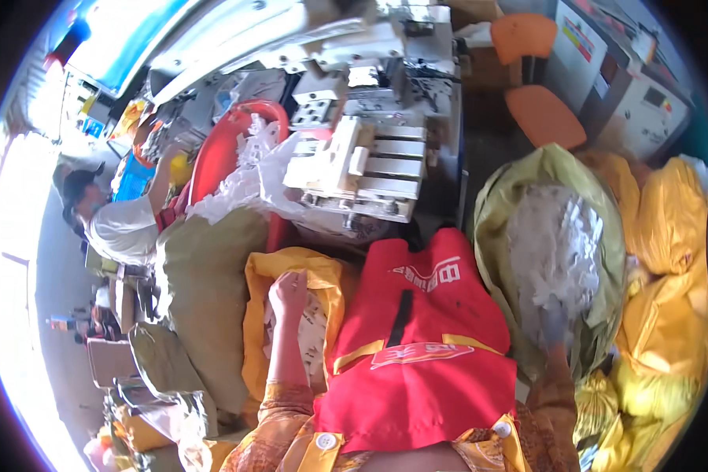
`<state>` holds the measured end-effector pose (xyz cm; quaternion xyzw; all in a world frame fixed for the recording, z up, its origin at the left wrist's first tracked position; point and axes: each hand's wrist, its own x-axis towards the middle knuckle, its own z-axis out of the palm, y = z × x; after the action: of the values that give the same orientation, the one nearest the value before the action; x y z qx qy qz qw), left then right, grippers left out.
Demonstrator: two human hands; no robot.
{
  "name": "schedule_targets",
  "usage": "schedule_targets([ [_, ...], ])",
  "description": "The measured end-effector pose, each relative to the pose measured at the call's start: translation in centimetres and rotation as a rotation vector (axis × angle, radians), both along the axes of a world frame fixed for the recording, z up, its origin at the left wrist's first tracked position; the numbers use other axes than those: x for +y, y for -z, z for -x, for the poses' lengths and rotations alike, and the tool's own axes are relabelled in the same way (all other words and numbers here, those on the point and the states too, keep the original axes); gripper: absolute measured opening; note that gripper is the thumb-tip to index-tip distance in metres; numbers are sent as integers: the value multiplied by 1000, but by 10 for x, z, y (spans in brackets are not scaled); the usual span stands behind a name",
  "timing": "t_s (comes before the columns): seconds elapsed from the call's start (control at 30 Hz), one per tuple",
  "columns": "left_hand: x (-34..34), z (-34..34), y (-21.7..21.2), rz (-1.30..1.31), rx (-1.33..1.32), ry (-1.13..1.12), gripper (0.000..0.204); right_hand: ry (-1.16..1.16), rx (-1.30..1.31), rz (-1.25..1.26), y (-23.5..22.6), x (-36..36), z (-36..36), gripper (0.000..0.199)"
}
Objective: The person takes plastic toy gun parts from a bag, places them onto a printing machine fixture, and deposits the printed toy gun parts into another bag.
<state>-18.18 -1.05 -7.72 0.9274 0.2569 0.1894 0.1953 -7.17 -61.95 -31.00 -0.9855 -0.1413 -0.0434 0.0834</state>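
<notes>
My left hand (289, 289) is closed over the open mouth of a yellow woven sack (258, 271). Whatever its curled fingers may hold is hidden from me. Small white plastic pieces (313, 326) fill the sack beneath it. On the other side, my right hand (557, 324) reaches into an olive-green sack (492, 228) heaped with clear, whitish plastic pieces (554, 244). Blur and the plastic hide its fingers, so I cannot tell whether it grips any. A red apron (425, 377) covers my lap between the sacks.
Ahead stands a machine with a slotted metal bed (389, 169). A red tub (210, 161) of white plastic scraps is at its left, beside a full olive sack (212, 299). Yellow sacks (661, 228) line the right; an orange chair (544, 116) stands behind. Another person (126, 228) works far left.
</notes>
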Motion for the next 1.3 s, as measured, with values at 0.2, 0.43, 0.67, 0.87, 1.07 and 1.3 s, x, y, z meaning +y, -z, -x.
schedule_targets([
  [0.2, 4, 4, 17, -18, 17, 13, 26, 402, 505, -1303, -64, 28, -8, 24],
  [0.43, 10, -14, 21, 32, -44, 73, 21, 295, 547, -1638, -106, 94, -9, 23],
  [0.67, 19, -51, -6, 78, -234, 80, 16, 140, 703, -1966, -171, 136, -32, 31],
  [0.87, 9, -138, -68, -21, -710, 122, 16, -95, 694, -2068, -227, 188, -43, 34],
  [1.07, 19, -205, -92, -121, -574, 256, 31, -311, 607, -1917, -267, 247, -71, 33],
  [1.3, 65, -111, -97, 89, -748, -156, 27, -543, 88, -1395, -325, 342, -104, 29],
])
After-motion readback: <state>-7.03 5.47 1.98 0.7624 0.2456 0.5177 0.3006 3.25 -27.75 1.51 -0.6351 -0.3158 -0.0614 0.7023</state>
